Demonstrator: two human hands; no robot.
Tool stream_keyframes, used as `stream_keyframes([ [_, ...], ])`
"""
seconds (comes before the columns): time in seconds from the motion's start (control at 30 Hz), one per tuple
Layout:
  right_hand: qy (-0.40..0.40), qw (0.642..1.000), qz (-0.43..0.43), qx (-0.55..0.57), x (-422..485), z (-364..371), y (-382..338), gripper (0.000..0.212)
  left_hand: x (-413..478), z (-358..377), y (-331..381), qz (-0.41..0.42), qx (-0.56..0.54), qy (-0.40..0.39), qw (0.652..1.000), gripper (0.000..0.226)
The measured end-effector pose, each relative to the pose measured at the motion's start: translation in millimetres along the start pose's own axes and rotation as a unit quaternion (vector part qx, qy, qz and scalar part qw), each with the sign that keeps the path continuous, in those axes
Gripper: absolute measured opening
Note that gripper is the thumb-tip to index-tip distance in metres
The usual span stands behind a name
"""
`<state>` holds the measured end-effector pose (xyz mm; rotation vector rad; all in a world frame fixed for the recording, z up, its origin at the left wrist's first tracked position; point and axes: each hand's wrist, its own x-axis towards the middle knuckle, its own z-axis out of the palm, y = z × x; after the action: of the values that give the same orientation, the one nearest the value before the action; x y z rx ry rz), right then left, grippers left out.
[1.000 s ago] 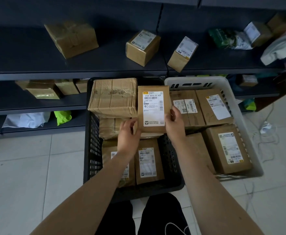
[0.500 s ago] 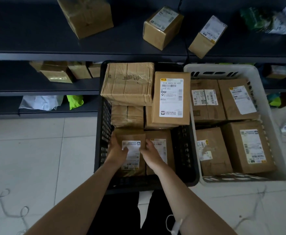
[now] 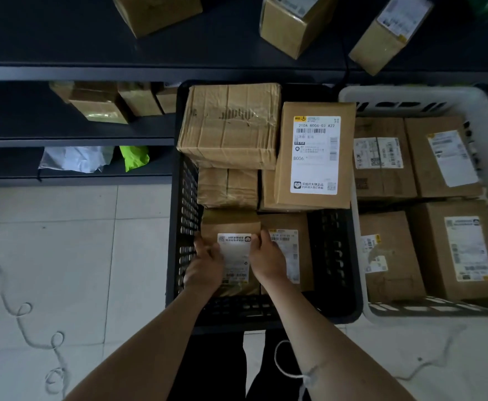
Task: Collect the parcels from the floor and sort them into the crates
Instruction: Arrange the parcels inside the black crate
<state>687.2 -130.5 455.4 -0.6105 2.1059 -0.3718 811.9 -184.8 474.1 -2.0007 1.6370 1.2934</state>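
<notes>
A black crate (image 3: 335, 256) on the floor holds several brown cardboard parcels. At its near left lies a small parcel (image 3: 231, 227) with a white label. My left hand (image 3: 205, 267) grips its left side and my right hand (image 3: 266, 259) grips its right side. A tall labelled parcel (image 3: 313, 154) rests on top of the stack at the far right of the black crate, beside a large creased parcel (image 3: 231, 123). To the right stands a white crate (image 3: 361, 256) with several labelled parcels.
Dark shelves (image 3: 75, 70) run behind the crates, with loose parcels (image 3: 292, 21) on the upper level, small boxes (image 3: 98, 105) below and white and green bags (image 3: 92, 159) lowest. Pale tiled floor (image 3: 63, 256) lies to the left, with a thin cord (image 3: 23, 311) on it.
Both hands let go of the tall labelled parcel, which now rests on the stack, and came down to the small near-left parcel, which they now hold by its sides.
</notes>
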Motion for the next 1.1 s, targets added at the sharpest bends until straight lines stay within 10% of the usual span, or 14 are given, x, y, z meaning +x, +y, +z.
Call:
stream_keyframes([
  [0.47, 0.117, 0.989, 0.002, 0.088, -18, -9, -29, 0.038, -10, -25, 35, -0.035, 0.026, -0.014, 0.999, 0.074],
  [1.1, -0.041, 0.998, 0.037, 0.012, -16, 0, -14, 0.067, 1, -2, 29, -0.065, 0.074, -0.080, 0.992, 0.083],
])
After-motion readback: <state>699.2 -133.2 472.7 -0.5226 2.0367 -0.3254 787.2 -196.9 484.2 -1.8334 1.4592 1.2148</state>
